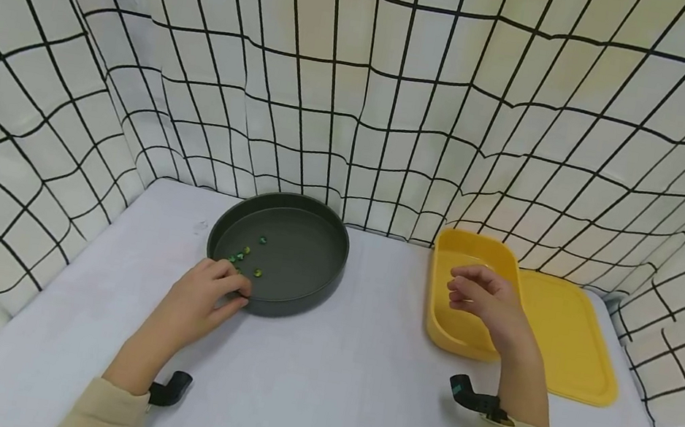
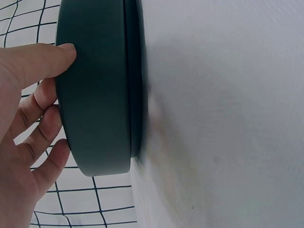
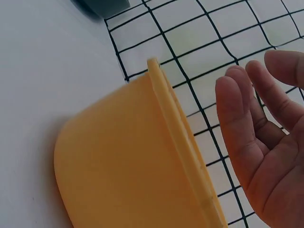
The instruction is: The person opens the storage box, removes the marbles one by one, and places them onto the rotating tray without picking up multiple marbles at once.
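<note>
A dark green round pan [image 1: 302,259] stands on the white table, with several small green, shiny pieces [image 1: 241,256] scattered over the left part of its floor. My left hand [image 1: 192,302] holds the pan's near-left rim. In the left wrist view its thumb [image 2: 66,52] lies on the outer wall while the other fingers reach over the rim. Above the yellow container [image 1: 462,344] hovers my right hand [image 1: 491,306], its fingers loosely bent and nothing in them. The right wrist view shows these fingers [image 3: 232,109] apart from the container's rim.
A flat yellow lid [image 1: 572,344] lies right of the container. White walls covered with black netting [image 1: 400,97] enclose the table at the back and both sides. Each wrist wears a small black camera [image 1: 173,389].
</note>
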A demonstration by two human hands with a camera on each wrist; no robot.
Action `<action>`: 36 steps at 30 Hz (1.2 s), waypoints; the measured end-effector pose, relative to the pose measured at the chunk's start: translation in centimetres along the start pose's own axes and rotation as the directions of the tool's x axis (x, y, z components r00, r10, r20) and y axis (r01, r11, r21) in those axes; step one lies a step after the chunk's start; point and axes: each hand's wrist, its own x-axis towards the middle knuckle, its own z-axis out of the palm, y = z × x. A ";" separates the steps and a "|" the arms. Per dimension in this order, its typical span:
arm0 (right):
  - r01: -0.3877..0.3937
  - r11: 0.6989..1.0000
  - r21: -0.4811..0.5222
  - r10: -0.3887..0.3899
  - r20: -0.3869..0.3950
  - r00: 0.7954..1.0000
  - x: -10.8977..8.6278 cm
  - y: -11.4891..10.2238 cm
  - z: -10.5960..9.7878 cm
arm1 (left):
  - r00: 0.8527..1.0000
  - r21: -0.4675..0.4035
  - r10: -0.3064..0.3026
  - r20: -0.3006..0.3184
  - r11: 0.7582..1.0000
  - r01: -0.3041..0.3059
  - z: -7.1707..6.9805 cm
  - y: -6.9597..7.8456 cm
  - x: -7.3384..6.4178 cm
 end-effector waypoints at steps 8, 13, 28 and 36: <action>-0.117 0.985 -0.128 0.124 0.052 0.991 -0.3 0.8 -0.9 | 1.000 -0.002 -0.004 -0.002 1.000 0.004 0.0 0.0 -0.2; -0.160 0.974 -0.162 0.172 0.060 0.983 -0.4 1.2 -1.2 | 1.000 -0.003 -0.008 0.000 1.000 0.008 0.1 0.0 -0.2; -0.250 0.910 -0.331 0.290 0.075 0.954 -0.3 2.6 -1.1 | 1.000 -0.012 -0.007 0.005 1.000 0.007 -0.1 0.2 0.0; -0.251 0.838 -0.484 0.319 0.061 0.946 -0.2 2.2 -0.1 | 1.000 -0.018 -0.005 0.002 1.000 0.005 -0.1 0.1 0.0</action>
